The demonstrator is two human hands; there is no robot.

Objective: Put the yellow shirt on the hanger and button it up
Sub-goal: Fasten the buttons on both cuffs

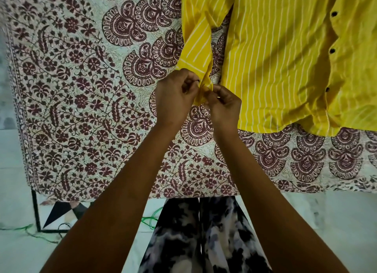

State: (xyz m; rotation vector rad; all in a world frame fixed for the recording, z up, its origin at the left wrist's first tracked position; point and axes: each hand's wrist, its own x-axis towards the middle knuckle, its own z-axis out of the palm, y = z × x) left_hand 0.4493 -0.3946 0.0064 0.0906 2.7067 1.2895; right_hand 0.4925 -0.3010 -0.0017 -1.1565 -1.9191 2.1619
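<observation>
I am standing at the edge of a surface covered by a printed cloth (85, 101), cream with maroon flowers, leaves and big fan-shaped paisley figures, and it is hanging a little over the near edge in front of me. The yellow shirt (285, 65), striped in thin white lines, is lying flat on this cloth toward the upper right, its hem facing me and its front placket running up the right side with three dark buttons (332, 51) showing along it. One sleeve (195, 46) is trailing down and to the left of the body, ending at the cuff (205, 90) between my hands.

My left hand (175, 97) is curling its fingers and pinching one side of that cuff, and my right hand (224, 105) is pinching the other side, thumb and fingertips closed on the yellow fabric. Both hands are touching each other at the cuff, just above the cloth. I cannot tell whether a cuff button is under my fingers.

Below the cloth's edge I am seeing a pale floor (326, 221), a dark metal leg (36, 211) of the surface at the lower left, and a green cord (151, 221) lying on the floor. My black-and-white patterned garment (200, 242) is filling the bottom middle between my forearms.
</observation>
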